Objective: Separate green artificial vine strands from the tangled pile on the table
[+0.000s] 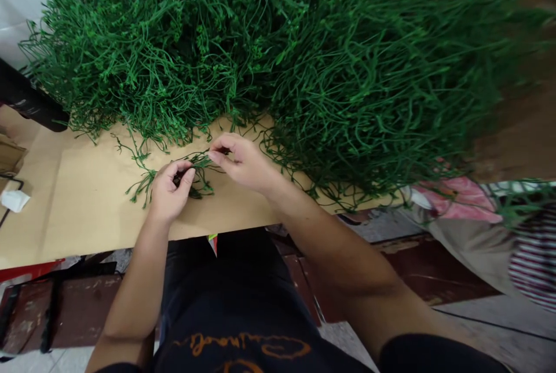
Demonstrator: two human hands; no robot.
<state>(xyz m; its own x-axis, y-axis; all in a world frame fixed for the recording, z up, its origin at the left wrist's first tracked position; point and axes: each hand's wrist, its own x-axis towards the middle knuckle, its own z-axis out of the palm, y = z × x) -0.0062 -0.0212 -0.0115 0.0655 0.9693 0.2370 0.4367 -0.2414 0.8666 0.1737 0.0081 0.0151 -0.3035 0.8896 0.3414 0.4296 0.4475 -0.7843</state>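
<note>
Between my two hands lies a small green artificial plant sprig with thin stems, low over the tan cardboard table top. My left hand is closed around its stems, thumb and forefinger pressed together, and leafy tips stick out to the left of the hand. Just to the right, my right hand pinches thin stem ends between thumb and fingers. What exactly sits under the fingertips is partly hidden.
A large heap of green artificial stems fills the back, and another pile spreads right. A black cylindrical object stands at the left edge. Brown cardboard is at right. Near it, a person in a striped garment is partly visible.
</note>
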